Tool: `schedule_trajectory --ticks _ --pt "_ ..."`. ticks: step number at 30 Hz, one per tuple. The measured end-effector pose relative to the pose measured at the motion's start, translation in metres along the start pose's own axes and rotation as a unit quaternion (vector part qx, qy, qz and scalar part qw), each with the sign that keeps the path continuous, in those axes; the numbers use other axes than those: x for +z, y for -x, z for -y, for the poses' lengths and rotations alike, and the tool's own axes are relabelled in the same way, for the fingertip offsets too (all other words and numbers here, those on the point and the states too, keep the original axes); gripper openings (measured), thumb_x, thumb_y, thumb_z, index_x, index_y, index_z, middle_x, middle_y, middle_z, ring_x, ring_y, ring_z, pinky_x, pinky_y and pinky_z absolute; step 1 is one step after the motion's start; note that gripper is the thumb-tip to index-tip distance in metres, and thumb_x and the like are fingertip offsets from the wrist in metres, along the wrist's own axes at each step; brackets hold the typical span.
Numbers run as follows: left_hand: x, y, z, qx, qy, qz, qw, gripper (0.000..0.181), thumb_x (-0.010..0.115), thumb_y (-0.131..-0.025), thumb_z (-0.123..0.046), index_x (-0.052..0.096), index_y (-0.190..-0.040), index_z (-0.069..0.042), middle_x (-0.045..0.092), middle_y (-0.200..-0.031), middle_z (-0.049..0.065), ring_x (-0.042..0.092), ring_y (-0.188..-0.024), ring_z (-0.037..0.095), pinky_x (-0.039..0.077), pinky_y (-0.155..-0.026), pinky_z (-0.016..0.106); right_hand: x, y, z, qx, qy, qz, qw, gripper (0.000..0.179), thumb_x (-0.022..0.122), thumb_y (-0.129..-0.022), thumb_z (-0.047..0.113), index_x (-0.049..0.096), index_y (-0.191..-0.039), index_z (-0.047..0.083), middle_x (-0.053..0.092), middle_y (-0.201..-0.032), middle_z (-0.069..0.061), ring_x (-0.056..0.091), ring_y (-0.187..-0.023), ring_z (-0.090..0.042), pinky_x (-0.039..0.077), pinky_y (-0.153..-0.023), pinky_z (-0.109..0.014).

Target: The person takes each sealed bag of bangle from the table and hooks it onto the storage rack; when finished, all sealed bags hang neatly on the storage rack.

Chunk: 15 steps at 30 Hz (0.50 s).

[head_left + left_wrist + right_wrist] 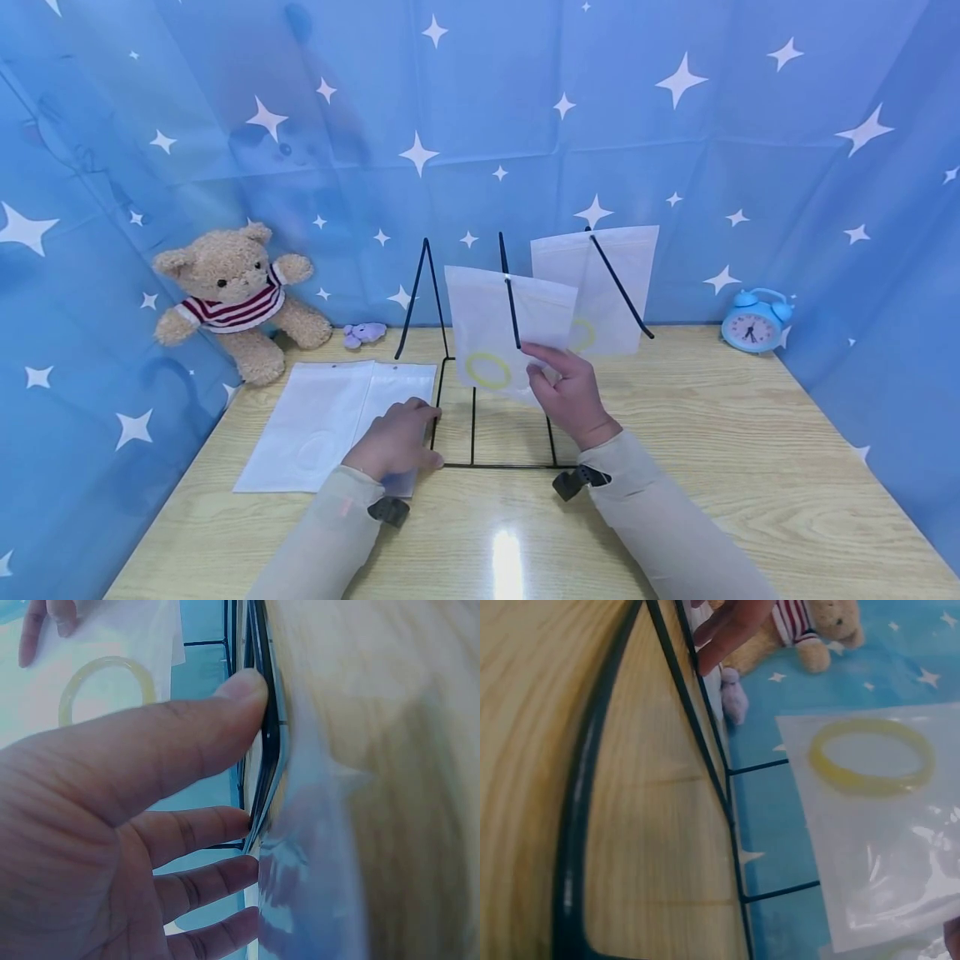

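Note:
A black wire display rack (474, 433) stands on the table with three prongs slanting up from it. From the middle prong hangs a translucent bag (468, 312) with a yellow ring (487, 370) showing at its lower part. My right hand (572, 396) is at this bag, index finger stretched to the prong's tip, thumb lower by the bag. Another such bag (626, 283) hangs on the right prong; the left prong is bare. My left hand (397, 437) rests at the rack's left base wire, thumb (244, 694) against the wire and fingers loosely extended over flat bags (315, 425).
A teddy bear (225, 292) in a striped shirt sits at the back left, with a small purple plush toy (364, 334) beside it. At the back right stands a blue alarm clock (753, 325). A blue star-patterned curtain (495, 100) hangs behind the wooden table (712, 467).

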<state>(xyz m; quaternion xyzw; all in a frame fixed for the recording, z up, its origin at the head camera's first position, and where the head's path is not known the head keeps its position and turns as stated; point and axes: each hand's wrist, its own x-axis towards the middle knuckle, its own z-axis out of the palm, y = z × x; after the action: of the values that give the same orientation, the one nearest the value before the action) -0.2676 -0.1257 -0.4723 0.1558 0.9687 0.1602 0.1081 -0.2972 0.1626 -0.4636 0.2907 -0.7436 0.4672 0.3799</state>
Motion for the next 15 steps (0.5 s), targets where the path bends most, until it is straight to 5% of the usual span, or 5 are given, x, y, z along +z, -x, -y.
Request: schedule_trajectory --ticks 9,15 --pt "-0.0010 0.0008 -0.0006 0.003 0.000 0.000 1.0000 0.076 0.091 -0.081 -0.036 0.061 -0.147 -0.011 0.056 -0.148 0.014 0.054 -0.133 0.039 0.048 -0.104 0.063 0.0028 0.0047 -0.0034 0.027 -0.001 0.025 0.9993 0.039 0.073 -0.081 -0.014 0.081 -0.114 0.005 0.078 -0.114 -0.016 0.066 -0.078 -0.024 0.054 -0.079 -0.028" --pt "-0.0002 0.0000 0.0000 0.002 -0.001 -0.001 1.0000 0.077 0.091 -0.081 -0.036 0.061 -0.148 -0.012 0.056 -0.148 0.013 0.054 -0.134 0.039 0.048 -0.104 0.064 0.0008 0.0079 -0.0065 0.067 0.002 0.072 0.9951 0.040 0.070 -0.087 -0.009 0.080 -0.122 0.008 0.075 -0.126 -0.018 0.040 -0.053 -0.002 0.045 -0.053 -0.025"
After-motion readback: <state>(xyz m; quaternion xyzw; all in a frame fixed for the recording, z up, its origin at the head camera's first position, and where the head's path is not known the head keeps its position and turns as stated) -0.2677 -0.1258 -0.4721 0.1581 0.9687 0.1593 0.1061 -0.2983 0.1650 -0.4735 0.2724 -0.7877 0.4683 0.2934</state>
